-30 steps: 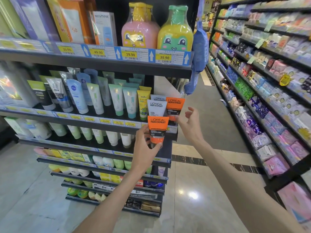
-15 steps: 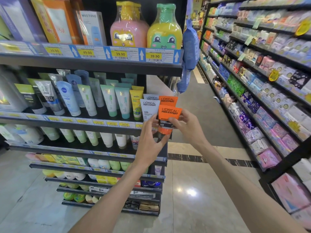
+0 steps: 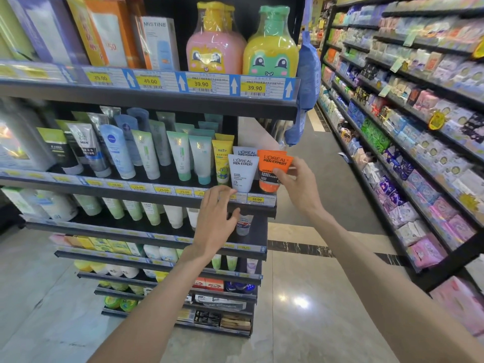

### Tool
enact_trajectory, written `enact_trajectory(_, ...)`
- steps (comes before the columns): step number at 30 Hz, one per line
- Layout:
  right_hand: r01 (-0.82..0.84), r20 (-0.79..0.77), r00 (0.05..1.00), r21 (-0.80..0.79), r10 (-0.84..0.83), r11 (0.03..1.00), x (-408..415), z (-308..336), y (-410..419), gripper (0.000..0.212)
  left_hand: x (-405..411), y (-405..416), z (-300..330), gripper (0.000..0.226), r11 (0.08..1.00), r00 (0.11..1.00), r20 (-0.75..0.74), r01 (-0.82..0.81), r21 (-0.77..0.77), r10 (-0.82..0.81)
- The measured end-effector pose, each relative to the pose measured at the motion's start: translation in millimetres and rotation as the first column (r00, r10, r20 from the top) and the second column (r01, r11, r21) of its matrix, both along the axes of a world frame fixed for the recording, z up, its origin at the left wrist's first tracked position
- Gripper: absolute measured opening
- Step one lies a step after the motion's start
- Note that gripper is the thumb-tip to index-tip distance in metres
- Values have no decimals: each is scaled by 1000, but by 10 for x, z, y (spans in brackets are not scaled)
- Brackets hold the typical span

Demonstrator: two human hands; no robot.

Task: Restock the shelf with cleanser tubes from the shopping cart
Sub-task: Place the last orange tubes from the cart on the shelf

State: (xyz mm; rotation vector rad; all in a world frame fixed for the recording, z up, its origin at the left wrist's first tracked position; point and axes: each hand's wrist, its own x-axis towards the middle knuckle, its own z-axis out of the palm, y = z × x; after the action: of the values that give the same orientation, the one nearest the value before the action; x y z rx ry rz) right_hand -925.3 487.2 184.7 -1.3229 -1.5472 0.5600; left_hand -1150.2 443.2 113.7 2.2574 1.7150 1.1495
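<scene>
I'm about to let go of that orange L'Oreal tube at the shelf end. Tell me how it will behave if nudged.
The orange tube stands on its narrow cap with the wide crimped end up, so it probably tips easily. It looks like soft, light plastic that gives under the right hand. The white tube beside it may stop a leftward fall; its right side is open.

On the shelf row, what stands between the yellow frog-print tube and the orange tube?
Head view: a white L'Oreal Men Expert tube, another behind it, between yellow frog-print tube and orange tube.

A pink bottle [image 3: 215, 45] and a yellow bottle [image 3: 271, 48] stand side by side above price tags [image 3: 201, 83].
</scene>
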Motion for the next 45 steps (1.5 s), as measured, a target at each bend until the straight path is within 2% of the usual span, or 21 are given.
enact_trajectory(12,38,-19,999,-77,-39,996,-101,-200,-47,31,-53,23,-59,45,1000,1000,18,19,0,-19)
enact_trajectory(20,37,-50,998,-79,-41,996,-174,-248,-45,26,-102,29,-62,48,999,999,-10,44,1,-44)
enact_trajectory(27,125,-50,991,-43,-128,991,-150,-326,-54,25,-164,33,-54,48,997,996,-44,72,1,-72)
enact_trajectory(35,119,-68,990,-62,-123,991,-202,-338,-92,27,-32,244,187,45,999,974,226,-38,11,34)
enact_trajectory(40,114,-115,985,-110,-127,987,-236,-379,-115,35,71,460,267,48,990,979,171,-93,-103,109)
enact_trajectory(45,119,-136,981,-129,-136,984,-250,-402,-118,37,104,531,243,38,989,978,174,-101,-108,119)
